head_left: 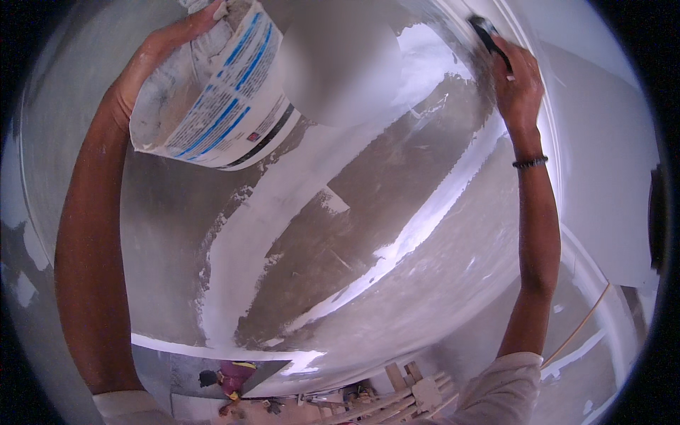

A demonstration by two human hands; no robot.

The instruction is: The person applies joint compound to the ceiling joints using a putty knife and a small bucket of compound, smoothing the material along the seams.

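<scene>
Black-handled scraper [485, 35] sits at about 1 o'clock near the rim of the view, up by the long white edge strip [528, 28]. The right hand [520, 85], at 2 o'clock, has its fingers closed around the handle; whether the blade meets the surface cannot be told. A dark beaded bracelet [530, 162] circles that wrist.

White plastic bucket [244, 106] with blue bands and a black stripe is at 11 o'clock, tilted so that its mouth points toward 10; its inner wall is smeared with greyish residue. The left hand [172, 37] is at the mouth, gripping the rim with its fingers curled; some of them are hidden, so their full wrap cannot be told.

Behind both lies a grey surface [397, 184]. A wide white compound band [301, 170] crosses it from 1 o'clock to between 7 and 8, and a narrower white band [418, 230] runs from 2 o'clock to just past 6.

Down at 7 o'clock is a co-worker [234, 375] in a dark reddish top; toward 5 lie wooden planks [425, 393].
</scene>
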